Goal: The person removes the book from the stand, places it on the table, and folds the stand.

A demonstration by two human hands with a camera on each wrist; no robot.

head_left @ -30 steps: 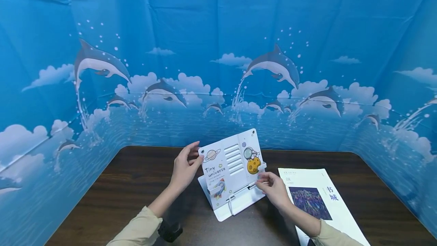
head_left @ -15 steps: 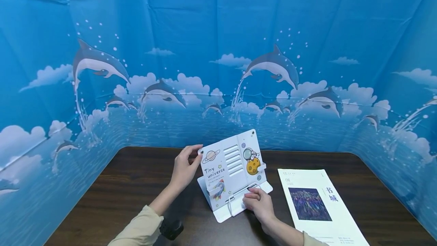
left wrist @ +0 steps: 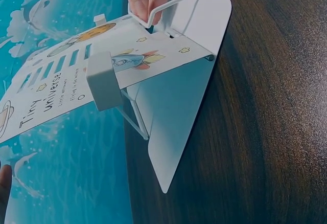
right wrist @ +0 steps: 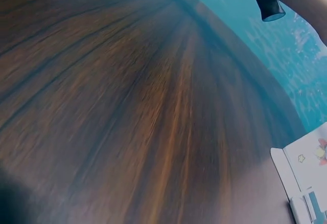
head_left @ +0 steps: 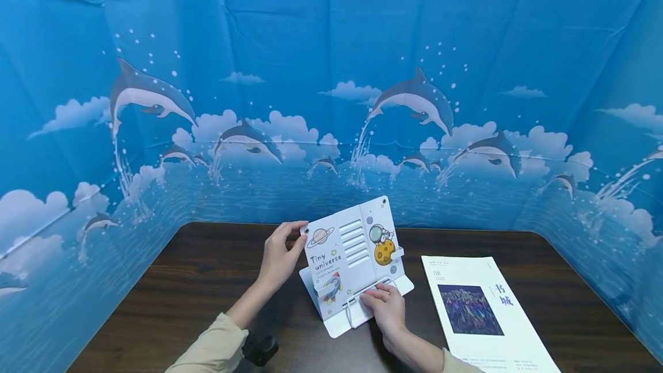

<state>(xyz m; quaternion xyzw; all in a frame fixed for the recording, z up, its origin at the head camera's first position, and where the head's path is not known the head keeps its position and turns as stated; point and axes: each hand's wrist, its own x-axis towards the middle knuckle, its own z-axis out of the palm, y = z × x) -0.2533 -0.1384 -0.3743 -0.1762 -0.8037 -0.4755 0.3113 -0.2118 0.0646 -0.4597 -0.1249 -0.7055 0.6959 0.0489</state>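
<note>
A white folding book stand (head_left: 362, 223), printed with a planet, an astronaut and "Tiny universe", stands tilted on the table. My left hand (head_left: 279, 255) pinches its upper left corner, thumb in front and fingers behind. Down at the ledge, the bent fingers of my right hand (head_left: 385, 307) touch the front beside a wire page holder (head_left: 349, 312). In the left wrist view, the wire loop (left wrist: 171, 4) passes in front of those fingertips; I cannot tell whether they pinch it. The right wrist view catches only the stand's corner (right wrist: 306, 157).
A magazine (head_left: 476, 298) with a dark picture on its cover lies right of the stand. The dark wood table (head_left: 217, 269) has curtains (head_left: 331, 102) printed with dolphins around it. A black wrist camera (head_left: 260, 350) sits on the left wrist.
My right hand has moved left and down from the stand's right side along the ledge, uncovering the right wire, which lies against the panel. The left hand keeps its hold.
</note>
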